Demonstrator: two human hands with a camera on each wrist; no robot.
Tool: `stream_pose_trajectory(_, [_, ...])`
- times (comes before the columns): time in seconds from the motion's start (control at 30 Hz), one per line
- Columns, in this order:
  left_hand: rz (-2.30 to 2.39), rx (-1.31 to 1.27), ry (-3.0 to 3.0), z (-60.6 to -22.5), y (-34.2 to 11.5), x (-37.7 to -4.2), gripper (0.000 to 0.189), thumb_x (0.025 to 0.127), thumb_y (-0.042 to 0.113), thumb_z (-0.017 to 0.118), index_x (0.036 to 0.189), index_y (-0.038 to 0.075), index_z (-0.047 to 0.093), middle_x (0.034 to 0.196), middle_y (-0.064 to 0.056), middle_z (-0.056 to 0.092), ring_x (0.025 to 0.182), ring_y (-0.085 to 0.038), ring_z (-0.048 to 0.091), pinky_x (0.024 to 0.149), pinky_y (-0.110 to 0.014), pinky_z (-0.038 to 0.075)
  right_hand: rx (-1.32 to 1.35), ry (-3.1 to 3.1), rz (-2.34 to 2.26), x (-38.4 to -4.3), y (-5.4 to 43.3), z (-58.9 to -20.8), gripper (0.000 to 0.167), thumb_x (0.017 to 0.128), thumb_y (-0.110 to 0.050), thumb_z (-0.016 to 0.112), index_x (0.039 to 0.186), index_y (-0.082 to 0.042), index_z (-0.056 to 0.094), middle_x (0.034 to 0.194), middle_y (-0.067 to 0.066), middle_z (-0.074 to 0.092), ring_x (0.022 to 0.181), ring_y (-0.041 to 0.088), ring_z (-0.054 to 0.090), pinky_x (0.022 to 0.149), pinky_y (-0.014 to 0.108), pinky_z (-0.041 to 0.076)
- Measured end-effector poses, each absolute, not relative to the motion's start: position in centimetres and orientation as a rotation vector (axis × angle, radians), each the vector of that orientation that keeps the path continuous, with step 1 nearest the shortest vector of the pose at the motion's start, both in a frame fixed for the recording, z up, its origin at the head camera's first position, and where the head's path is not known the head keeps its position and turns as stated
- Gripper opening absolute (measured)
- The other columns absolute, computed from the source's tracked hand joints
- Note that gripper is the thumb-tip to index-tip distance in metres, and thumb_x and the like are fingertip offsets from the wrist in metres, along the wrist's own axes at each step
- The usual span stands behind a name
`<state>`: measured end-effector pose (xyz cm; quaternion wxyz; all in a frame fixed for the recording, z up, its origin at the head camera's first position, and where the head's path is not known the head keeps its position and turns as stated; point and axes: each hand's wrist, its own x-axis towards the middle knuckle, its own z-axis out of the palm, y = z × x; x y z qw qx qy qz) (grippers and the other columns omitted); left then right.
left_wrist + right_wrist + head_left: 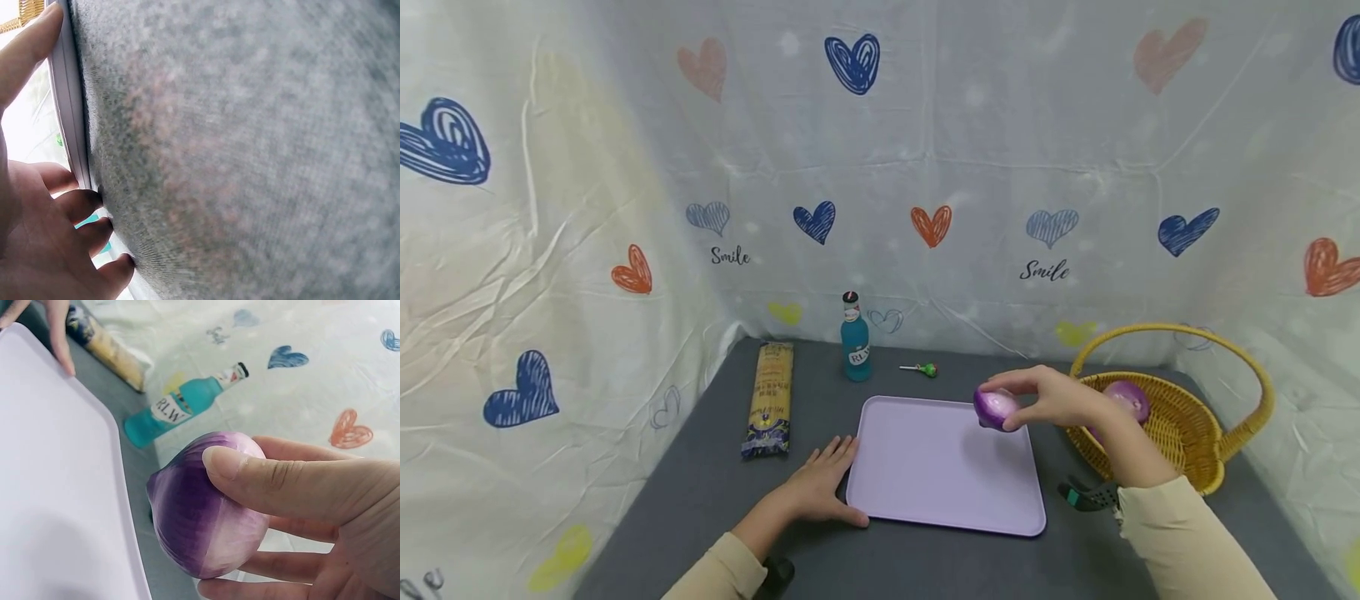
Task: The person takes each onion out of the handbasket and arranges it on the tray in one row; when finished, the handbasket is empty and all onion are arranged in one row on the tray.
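Observation:
Between the thumb and fingers of my right hand [1051, 397] is a purple onion [206, 512], held in the air over the right part of a lilac tray [943, 467]. The tray lies flat on the dark grey table. My left hand [822, 483] rests at the tray's left edge with its fingers spread, and the thumb touches the near left corner. In the left wrist view the left fingertips [119, 272] meet the table surface beside the tray rim. Another purple onion [1127, 400] sits in a yellow wicker basket [1187, 433] at the right, partly behind my right forearm.
Beyond the tray stand a blue bottle [855, 342] and, lying down, a green-headed lollipop [928, 369]. A pack of noodles [770, 396] lies at the back left. The basket's tall handle [1262, 400] arches up. A heart-printed curtain [925, 125] borders the table.

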<state>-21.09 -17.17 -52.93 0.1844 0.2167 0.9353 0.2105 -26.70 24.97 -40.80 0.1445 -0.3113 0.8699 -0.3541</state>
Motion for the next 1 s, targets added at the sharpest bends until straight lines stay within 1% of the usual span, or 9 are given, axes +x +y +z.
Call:
stream_pose_trajectory(0.47, [0.586,0.604,2.640,-52.9,-17.1,-21.1,0.127,0.071,0.070,0.079,0.162,0.008,0.016,0.169,-0.015,0.014,0.157,-0.036,0.008,0.123,-0.063,0.011,-0.914,2.485,-1.031,-27.4,23.5,-40.7,0.058,0.083,-0.029,0.084,0.137,-0.023,0.064,0.145,0.011,0.058,0.131,0.035,0.056,0.104,0.058,0.047])
stream_pose_trajectory(0.8, [0.574,0.606,2.645,-52.8,-17.2,-21.0,0.127,0.070,0.070,0.079,0.162,0.007,0.017,0.169,-0.015,0.015,0.157,-0.037,0.009,0.123,-0.063,0.012,-0.969,2.478,-1.038,-27.6,22.2,-40.9,0.058,0.083,-0.029,0.084,0.137,-0.021,0.064,0.143,0.008,0.060,0.128,0.031,0.059,0.104,0.053,0.050])
stream_pose_trajectory(1.0, [0.574,0.611,2.639,-52.8,-17.1,-21.0,0.128,0.070,0.071,0.078,0.162,0.007,0.017,0.169,-0.014,0.015,0.157,-0.036,0.009,0.123,-0.063,0.012,-0.980,2.458,-1.067,-27.6,21.6,-41.0,0.057,0.083,-0.026,0.085,0.136,-0.019,0.065,0.141,0.008,0.062,0.126,0.031,0.060,0.103,0.056,0.049])
